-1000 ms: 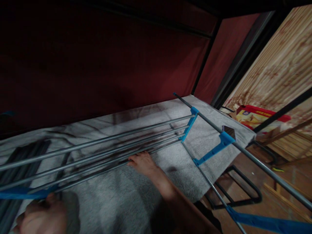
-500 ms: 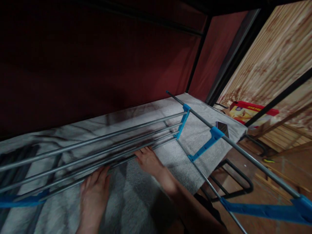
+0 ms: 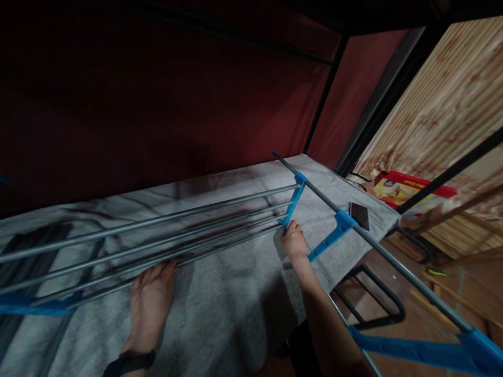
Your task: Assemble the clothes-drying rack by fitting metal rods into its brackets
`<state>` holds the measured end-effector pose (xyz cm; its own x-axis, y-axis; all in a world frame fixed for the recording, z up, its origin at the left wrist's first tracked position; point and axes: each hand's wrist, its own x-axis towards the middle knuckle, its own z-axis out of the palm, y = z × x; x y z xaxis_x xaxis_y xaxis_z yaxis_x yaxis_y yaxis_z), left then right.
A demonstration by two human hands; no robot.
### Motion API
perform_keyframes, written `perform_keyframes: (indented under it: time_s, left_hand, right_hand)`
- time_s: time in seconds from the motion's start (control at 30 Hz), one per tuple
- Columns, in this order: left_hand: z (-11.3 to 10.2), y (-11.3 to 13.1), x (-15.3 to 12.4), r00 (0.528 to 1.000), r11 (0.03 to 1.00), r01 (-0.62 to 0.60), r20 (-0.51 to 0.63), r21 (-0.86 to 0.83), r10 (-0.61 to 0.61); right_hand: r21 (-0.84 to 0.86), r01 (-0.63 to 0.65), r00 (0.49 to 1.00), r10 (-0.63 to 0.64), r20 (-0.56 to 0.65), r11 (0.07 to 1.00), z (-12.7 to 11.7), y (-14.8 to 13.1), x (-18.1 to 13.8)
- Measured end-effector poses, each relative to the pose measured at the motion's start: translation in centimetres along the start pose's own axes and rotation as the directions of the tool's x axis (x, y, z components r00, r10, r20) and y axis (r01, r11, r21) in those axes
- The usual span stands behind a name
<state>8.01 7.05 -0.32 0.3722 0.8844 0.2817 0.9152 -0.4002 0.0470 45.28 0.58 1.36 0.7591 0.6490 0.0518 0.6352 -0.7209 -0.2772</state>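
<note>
A rack of grey metal rods point(image 3: 165, 216) with blue plastic brackets lies across the grey cloth. My left hand point(image 3: 152, 296) has its fingers curled over the lowest rods, left of the middle. At the rods' right end, my right hand point(image 3: 294, 242) is closed at the lower end of a blue bracket point(image 3: 295, 203); its fingertips are partly hidden. A long side tube point(image 3: 385, 253) runs from the far edge towards the lower right, through this bracket and another blue bracket point(image 3: 334, 234). The left blue bracket point(image 3: 35, 305) joins the rods' other end.
A phone point(image 3: 359, 216) lies on the cloth point(image 3: 228, 303) beyond the side tube. Dark grey rods point(image 3: 35, 251) lie at the left. A red and yellow box point(image 3: 408, 191) and wooden slats point(image 3: 459, 238) stand at the right. Black metal posts and a dark red panel point(image 3: 176, 104) rise behind.
My right hand has moved right along the rods, from near their middle to the blue bracket at their end. My left hand stays on the rods.
</note>
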Motion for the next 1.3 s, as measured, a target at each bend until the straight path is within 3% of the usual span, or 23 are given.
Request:
perform_keyframes:
  time_s: [0.33, 0.7, 1.3]
  left_hand:
    - [-0.1, -0.4, 0.1, 0.999, 1.000, -0.006, 0.034, -0.030, 0.007]
    - [-0.9, -0.3, 0.4, 0.991, 0.999, 0.035, 0.126, -0.001, -0.035]
    - [-0.2, -1.3, 0.2, 0.994, 0.999, 0.002, 0.110, -0.042, 0.003]
  right_hand:
    - [0.136, 0.044, 0.999, -0.046, 0.005, 0.990, 2.5, 0.9, 2.4]
    - [0.131, 0.100, 0.995, -0.099, -0.018, 0.986, 2.2, 1.2, 2.2]
    - [0.099, 0.157, 0.988, -0.157, -0.012, 0.983, 2.1, 1.5, 2.5]
